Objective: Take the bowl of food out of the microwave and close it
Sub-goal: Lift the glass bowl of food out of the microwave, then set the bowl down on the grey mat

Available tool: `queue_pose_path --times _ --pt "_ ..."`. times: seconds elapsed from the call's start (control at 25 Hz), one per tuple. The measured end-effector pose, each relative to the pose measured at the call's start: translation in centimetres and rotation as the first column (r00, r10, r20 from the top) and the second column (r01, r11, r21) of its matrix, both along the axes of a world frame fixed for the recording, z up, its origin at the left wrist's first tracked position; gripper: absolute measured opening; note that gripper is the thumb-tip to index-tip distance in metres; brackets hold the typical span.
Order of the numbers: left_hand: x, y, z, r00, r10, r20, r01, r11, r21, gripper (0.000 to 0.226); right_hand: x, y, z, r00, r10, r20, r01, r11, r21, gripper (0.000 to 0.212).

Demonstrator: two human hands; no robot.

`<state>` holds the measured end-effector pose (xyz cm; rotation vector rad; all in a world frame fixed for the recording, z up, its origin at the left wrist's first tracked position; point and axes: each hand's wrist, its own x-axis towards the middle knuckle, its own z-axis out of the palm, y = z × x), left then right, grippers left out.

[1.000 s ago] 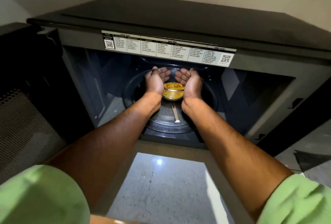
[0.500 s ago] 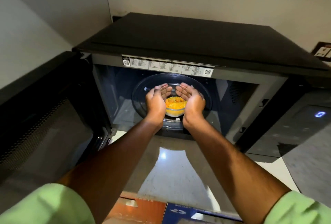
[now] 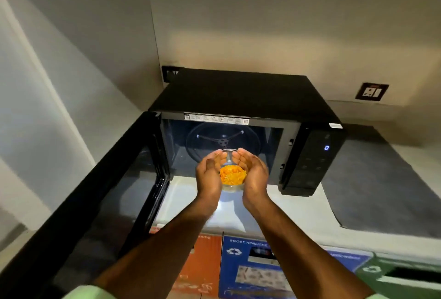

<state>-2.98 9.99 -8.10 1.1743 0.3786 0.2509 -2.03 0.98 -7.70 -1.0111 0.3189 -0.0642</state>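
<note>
We have the bowl cradled between our two hands, just in front of the microwave's open mouth and above the pale counter. Our left hand cups its left side and our right hand its right, palms curled inward against the wall, fingertips reaching past the far rim.

It looks like clear glass — stiff, breakable, and smooth enough to slip if our palms loosen. With yellow food filling it and heat likely in the wall, we judge the sides low down, as we hold them now, the safest place; the rim offers less purchase.

The bowl is round, so it has no long axis of its own; its mouth faces straight up and sits level. A spoon handle appears to rise from the food and lean away from us, between our fingertips.

The door stands swung wide to the left of our left hand, not yet closed.
</note>
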Motion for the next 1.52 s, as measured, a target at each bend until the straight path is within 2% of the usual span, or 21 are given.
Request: queue_pose_path --times 0.12,0.36,0.68,0.92,1.16,1.52 --pt "-4.5 -0.8 2.0 1.0 -0.021 0.019 0.021 1.0 0.018 0.037 -4.9 -0.8 2.7 0.998 -0.032 0.058 0.031 0.999 0.029 0.023" --pt "-11.3 -3.0 5.3 0.994 -0.069 0.085 0.067 0.997 0.029 0.035 -11.7 -3.0 5.3 0.993 -0.062 0.098 0.064 0.998 -0.019 0.027" --pt "-14.9 -9.1 6.7 0.979 -0.167 0.119 0.158 0.984 0.081 0.034 -16.1 -9.5 6.6 0.98 -0.143 0.136 0.155 0.985 -0.077 0.029" --pt "-15.2 -15.2 6.4 0.979 -0.178 0.103 0.174 0.983 0.053 0.036 -16.5 -15.6 6.7 0.98 -0.14 0.141 0.155 0.983 -0.102 0.034" --pt "-14.7 -24.6 6.4 0.977 -0.185 0.102 0.181 0.982 0.046 0.032 -15.5 -25.2 6.2 0.98 -0.133 0.147 0.15 0.982 -0.117 0.033" --pt "-11.6 -34.6 4.7 0.974 -0.225 0.033 0.216 0.963 0.163 0.029 -12.4 -35.6 3.4 0.983 -0.158 0.093 0.171 0.974 -0.148 0.032"
